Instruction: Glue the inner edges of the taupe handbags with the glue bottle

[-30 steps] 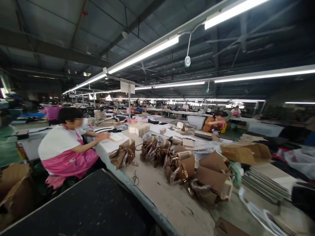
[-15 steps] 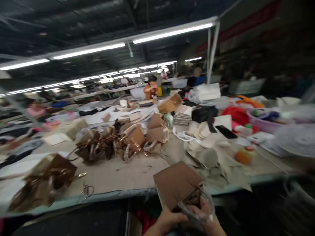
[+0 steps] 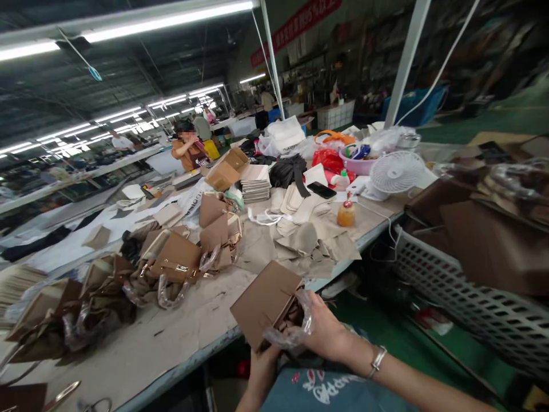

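A brown handbag (image 3: 265, 300) with clear plastic wrap (image 3: 295, 332) round its handle sits in front of me at the table's front edge (image 3: 201, 357). My right hand (image 3: 328, 332) is closed on the wrapped handle and the bag's side. My left hand (image 3: 262, 366) grips the bag from beneath. A silver bracelet (image 3: 377, 360) shows on my right wrist. More brown handbags (image 3: 180, 257) lie heaped on the table to the left.
Beige fabric pouches (image 3: 309, 240), an orange bottle (image 3: 345, 214), a white fan (image 3: 394, 171), a phone (image 3: 321, 190) and cardboard boxes (image 3: 225, 169) lie further back. A white plastic crate (image 3: 463, 292) of brown bags stands right. Scissors (image 3: 60, 397) rest at lower left. A person (image 3: 189, 150) works opposite.
The view has swung right and down from the long hall to the table before me. My hands came into view holding the brown bag, which now sits higher and closer to the table edge.
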`<state>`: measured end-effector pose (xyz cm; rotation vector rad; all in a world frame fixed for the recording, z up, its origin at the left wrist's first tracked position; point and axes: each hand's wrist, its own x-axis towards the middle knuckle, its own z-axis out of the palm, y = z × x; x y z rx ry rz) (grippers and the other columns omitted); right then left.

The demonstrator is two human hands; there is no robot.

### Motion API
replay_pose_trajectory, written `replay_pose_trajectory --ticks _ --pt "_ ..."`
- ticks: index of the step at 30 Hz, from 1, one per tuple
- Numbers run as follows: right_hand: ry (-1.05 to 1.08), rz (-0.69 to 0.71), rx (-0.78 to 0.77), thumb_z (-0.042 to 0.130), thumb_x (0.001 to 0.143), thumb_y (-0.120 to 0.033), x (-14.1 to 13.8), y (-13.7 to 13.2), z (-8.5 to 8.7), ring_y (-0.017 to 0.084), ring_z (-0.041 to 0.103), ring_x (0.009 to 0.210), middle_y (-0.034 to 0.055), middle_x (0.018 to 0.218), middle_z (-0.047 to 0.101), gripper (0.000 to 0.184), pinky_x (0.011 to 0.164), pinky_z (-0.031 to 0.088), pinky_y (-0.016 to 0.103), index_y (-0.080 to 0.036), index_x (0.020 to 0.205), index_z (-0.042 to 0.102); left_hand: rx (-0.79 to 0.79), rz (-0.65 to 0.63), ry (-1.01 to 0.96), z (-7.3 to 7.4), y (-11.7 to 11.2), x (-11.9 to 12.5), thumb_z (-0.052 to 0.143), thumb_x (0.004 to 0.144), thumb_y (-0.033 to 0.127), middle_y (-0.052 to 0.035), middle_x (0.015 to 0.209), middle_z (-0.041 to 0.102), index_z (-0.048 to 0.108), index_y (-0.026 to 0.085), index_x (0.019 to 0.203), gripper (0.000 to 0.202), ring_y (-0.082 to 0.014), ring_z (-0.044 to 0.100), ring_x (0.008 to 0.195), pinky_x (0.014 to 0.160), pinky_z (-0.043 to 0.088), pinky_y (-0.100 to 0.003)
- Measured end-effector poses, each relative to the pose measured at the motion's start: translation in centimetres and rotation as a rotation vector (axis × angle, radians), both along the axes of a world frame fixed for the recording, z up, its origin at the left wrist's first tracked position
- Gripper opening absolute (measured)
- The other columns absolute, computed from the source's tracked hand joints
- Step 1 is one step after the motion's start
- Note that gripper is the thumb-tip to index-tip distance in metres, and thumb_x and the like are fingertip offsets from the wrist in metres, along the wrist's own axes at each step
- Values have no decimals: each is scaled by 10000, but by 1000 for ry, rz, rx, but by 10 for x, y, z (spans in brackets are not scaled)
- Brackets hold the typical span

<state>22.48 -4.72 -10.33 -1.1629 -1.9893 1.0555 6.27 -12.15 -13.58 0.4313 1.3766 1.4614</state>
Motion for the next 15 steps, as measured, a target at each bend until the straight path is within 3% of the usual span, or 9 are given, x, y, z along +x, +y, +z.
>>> replay_pose_trajectory --ticks 2,5,7,11,15 --pt "71 23 -86 744 655 -270 4 1 7 282 533 1109 109 1155 590 594 1011 412 458 -185 1215 565 -19 38 -79 7 -1 -2 852 498 241 -55 819 738 714 203 762 300 -291 688 869 820 552 -416" --pt "315 -63 -333 723 661 -211 5 1 6 235 602 1019 66 1071 634 527 877 511 369 -196 1159 551 -52 78 -162 15 0 -6 811 574 270 -49 938 730 695 221 874 325 -286 680 928 768 566 -405" --pt "398 -100 -373 720 674 -191 2 1 2 207 630 932 29 991 661 445 794 526 316 -208 1094 576 -87 67 -224 20 2 -6 804 579 238 -64 948 721 682 194 894 341 -296 672 965 779 564 -396" --pt "259 1 -63 712 737 -181 -4 -1 -1 171 607 774 -10 781 667 80 740 475 273 -212 782 654 -113 -54 -260 25 5 0 797 575 178 -78 922 721 684 162 875 321 -311 662 1003 859 543 -413" --pt "55 57 213 675 754 -124 -10 -1 -1 178 582 777 13 775 664 79 733 449 272 -195 749 640 -131 -63 -216 17 5 6 835 539 209 -82 958 729 707 180 879 364 -320 656 1018 881 536 -415"
